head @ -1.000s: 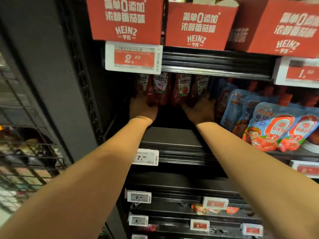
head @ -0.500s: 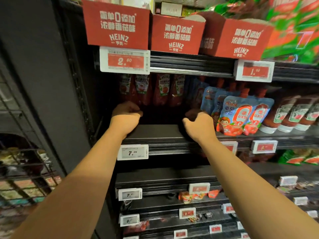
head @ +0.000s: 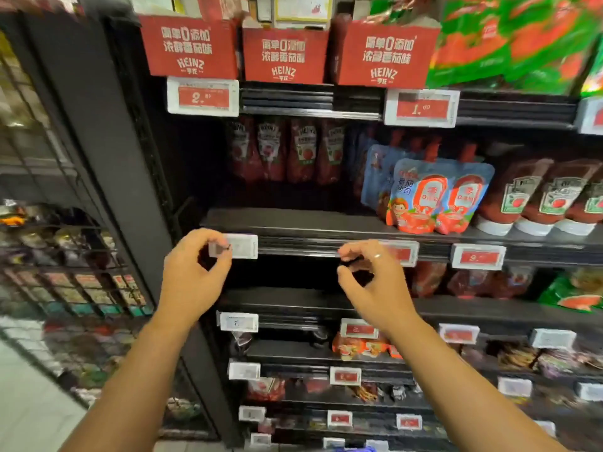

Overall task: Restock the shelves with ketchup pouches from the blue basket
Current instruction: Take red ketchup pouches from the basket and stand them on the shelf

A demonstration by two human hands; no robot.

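Several red Heinz ketchup pouches (head: 287, 151) stand in a row at the back of the black shelf (head: 293, 220), on its left side. Both of my hands are out in front of the shelf's front edge, below the pouches and apart from them. My left hand (head: 192, 275) hovers in front of a white price tag (head: 243, 246), its fingers loosely curled and holding nothing. My right hand (head: 372, 282), with a ring on one finger, hangs the same way and is also empty. The blue basket cannot be made out.
Blue-and-red pouches (head: 434, 197) and upside-down ketchup bottles (head: 535, 197) fill the right of the same shelf. Red Heinz boxes (head: 189, 47) sit on the shelf above. Lower shelves hold small sachets. A black upright and a wire rack (head: 65, 272) stand to the left.
Both hands have let go of the pouches at the back of the shelf and pulled out and down to its front edge. The view has drawn back and shifted right.
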